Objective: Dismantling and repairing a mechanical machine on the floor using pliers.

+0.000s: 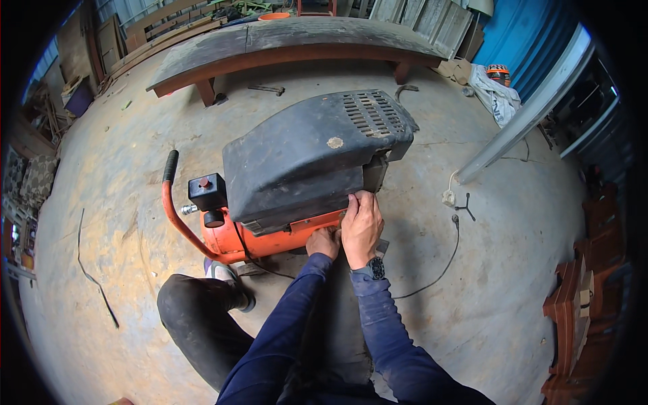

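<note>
An orange air compressor [266, 243] with a black plastic cover [297, 162] stands on the floor in front of me. My right hand [362, 226], with a dark watch on the wrist, has its bent fingers closed at the cover's lower right edge. Close beside it, my left hand [324, 243] is curled against the orange tank under the cover; its fingertips are hidden, and whatever they hold cannot be made out. At the compressor's left end are a black pressure switch box [206, 191] with a red knob and an orange handle [169, 192] with a black grip.
My bent left leg [199, 317] is beside the tank. A black cable [445, 270] lies on the concrete to the right, near a black T-shaped tool [467, 207] and a metal post [523, 111]. Beyond stands a low wooden table [297, 44], with a hammer [266, 88] before it.
</note>
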A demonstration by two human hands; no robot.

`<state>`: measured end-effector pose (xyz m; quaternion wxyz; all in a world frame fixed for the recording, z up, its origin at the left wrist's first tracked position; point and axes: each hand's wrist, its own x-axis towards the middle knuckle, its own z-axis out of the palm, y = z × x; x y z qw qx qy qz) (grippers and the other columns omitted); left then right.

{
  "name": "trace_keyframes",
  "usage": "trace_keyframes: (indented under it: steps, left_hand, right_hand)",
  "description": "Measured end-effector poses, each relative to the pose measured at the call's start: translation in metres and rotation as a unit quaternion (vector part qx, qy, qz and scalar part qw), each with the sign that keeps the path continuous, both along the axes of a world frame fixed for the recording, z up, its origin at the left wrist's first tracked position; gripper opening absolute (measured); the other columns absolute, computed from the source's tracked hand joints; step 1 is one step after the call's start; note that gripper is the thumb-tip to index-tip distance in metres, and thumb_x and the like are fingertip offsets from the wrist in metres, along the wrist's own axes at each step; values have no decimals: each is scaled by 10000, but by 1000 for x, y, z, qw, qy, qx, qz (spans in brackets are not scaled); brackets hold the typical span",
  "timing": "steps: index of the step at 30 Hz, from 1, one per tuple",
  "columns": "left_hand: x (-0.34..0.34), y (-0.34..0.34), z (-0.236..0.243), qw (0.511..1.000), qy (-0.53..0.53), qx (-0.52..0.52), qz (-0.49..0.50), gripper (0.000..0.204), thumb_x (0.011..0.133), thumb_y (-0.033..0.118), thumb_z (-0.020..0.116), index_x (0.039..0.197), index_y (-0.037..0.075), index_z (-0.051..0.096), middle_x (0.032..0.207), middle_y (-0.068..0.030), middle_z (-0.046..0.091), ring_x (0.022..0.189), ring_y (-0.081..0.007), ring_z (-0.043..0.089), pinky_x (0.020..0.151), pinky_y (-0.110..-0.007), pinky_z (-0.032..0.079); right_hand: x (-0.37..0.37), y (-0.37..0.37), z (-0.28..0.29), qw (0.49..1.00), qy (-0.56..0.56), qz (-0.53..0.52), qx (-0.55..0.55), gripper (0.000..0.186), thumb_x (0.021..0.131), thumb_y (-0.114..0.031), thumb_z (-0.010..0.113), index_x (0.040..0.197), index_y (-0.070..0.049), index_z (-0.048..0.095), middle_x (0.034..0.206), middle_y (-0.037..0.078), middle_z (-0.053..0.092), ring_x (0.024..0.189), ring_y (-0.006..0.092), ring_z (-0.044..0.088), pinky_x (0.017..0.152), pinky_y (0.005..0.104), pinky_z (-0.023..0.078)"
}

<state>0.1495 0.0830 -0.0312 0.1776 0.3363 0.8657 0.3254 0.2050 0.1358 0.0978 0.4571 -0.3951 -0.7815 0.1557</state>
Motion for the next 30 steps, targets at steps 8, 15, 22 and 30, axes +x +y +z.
trace_keyframes:
  steps: [8, 15, 22, 30]
  left_hand:
    - [-9, -7, 5, 999, 45, -21, -20, 265, 848, 379, 647, 891, 129, 724, 815, -155, 689, 792, -341, 670, 726, -459, 524]
    - [-11, -21, 27, 984, 170, -54, -25, 230, 830, 334, 646, 817, 115, 715, 792, -134, 684, 764, -310, 675, 704, -439, 514]
    - [-23, -31, 52, 955, 284, -62, -59, 158, 715, 222, 649, 789, 96, 708, 804, -124, 670, 787, -293, 658, 741, -420, 493]
    - [-28, -37, 74, 947, 315, 12, -61, 169, 725, 224, 659, 788, 70, 686, 806, -118, 661, 785, -301, 648, 729, -427, 478]
  right_hand:
    - [31, -14, -38, 992, -19, -36, -117, 210, 949, -206, 500, 855, -33, 575, 797, 205, 626, 754, 430, 591, 657, 506, 452]
    - [57, -43, -120, 954, -43, 58, -291, 235, 853, -162, 624, 1044, -33, 578, 916, 211, 620, 862, 421, 597, 773, 473, 465]
    - [18, -66, -78, 991, 2, 114, -65, 562, 765, -49, 658, 1288, -44, 455, 1144, 186, 538, 1022, 381, 544, 885, 424, 442]
    - [4, -18, -111, 969, 20, 226, 95, 440, 764, -74, 671, 1177, -69, 520, 1087, 112, 580, 989, 337, 553, 820, 447, 468]
